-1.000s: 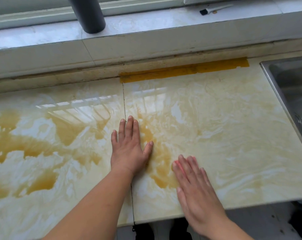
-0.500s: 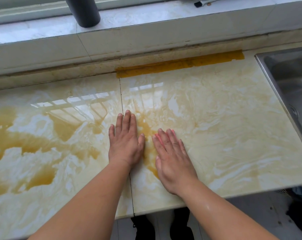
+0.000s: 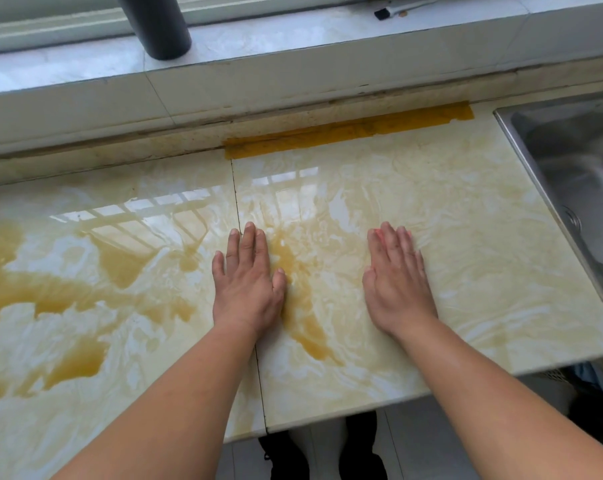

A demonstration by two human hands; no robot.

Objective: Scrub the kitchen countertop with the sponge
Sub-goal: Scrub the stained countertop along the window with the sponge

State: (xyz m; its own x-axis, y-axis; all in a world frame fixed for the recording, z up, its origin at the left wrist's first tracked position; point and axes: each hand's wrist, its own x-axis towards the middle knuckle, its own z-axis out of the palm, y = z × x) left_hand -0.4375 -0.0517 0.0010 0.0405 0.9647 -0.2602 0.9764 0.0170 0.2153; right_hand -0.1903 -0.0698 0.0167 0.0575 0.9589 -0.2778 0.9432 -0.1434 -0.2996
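Left hand (image 3: pixel 246 289): flat, palm down, fingers straight and together, pressed on the countertop (image 3: pixel 466 237) just right of the tile seam (image 3: pixel 239 216). Right hand (image 3: pixel 395 282): flat, fingers extended, holding nothing visible beyond a pink sliver, possibly the sponge (image 3: pixel 377 234), at the fingertips; cannot tell more. Countertop: glossy cream marble pattern, amber patches between and left of the hands. Steel sink (image 3: pixel 570 188): far right. Ochre tape strip (image 3: pixel 348 131): back edge. Sill: dark cylinder (image 3: pixel 158 26), small brush (image 3: pixel 397 9).

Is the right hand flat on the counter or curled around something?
Flat. The right hand lies palm-down with straight fingers on the glossy cream marble-patterned countertop; something pink shows under its fingertips.
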